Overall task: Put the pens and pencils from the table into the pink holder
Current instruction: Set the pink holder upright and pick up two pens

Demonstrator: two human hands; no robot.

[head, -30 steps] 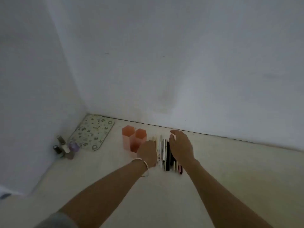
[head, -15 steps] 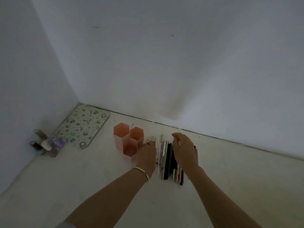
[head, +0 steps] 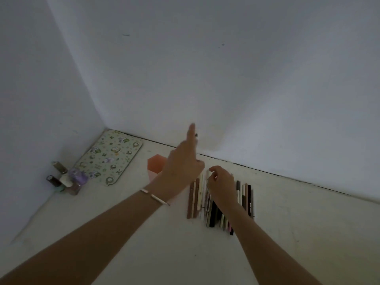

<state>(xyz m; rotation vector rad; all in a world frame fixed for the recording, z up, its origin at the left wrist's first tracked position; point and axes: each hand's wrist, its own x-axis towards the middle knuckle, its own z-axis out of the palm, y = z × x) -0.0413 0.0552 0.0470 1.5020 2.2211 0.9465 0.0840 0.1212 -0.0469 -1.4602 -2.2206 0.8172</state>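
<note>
The pink holder (head: 155,163) stands on the pale table, mostly hidden behind my left hand (head: 182,164). That hand is raised above the holder and shut on a beige pen (head: 192,133) that points upward, blurred. A row of several pens and pencils (head: 207,204) lies side by side to the right of the holder. My right hand (head: 223,187) rests low over the middle of the row, fingers curled, thumb and forefinger pinched at the top end of a white pen (head: 207,176) that lies in the row. More dark pens (head: 247,199) show to the right of that hand.
A patterned mat (head: 111,159) lies in the back left corner. Several small bottles (head: 65,178) stand against the left wall. White walls close the table at the back and left. Bare tabletop (head: 164,243) extends toward me.
My left hand has risen from the left end of the row with a pen and now sits in front of the holder. My right hand has stayed over the row, fingers curling in.
</note>
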